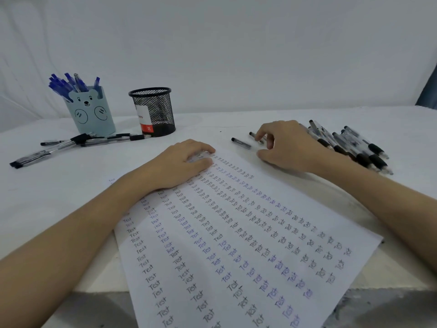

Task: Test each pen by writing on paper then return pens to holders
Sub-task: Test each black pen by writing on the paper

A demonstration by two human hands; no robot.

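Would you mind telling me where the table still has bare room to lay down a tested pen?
Bare patches: left of the paper, below the loose pens; and behind the right hand, between the mesh holder and the black pen pile. Crowded: that pile, the strip before the bear holder, and around the caps at the fingertips.

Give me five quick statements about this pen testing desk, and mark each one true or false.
1. The bear holder holds blue pens. True.
2. The left hand holds a pen and is writing. False: it rests flat on the paper, holding nothing.
3. The mesh holder is packed with black pens. False: no pens stick out of it.
4. A pile of black pens lies beside the right hand. True.
5. The paper is blank. False: rows of the word "Test" cover it.
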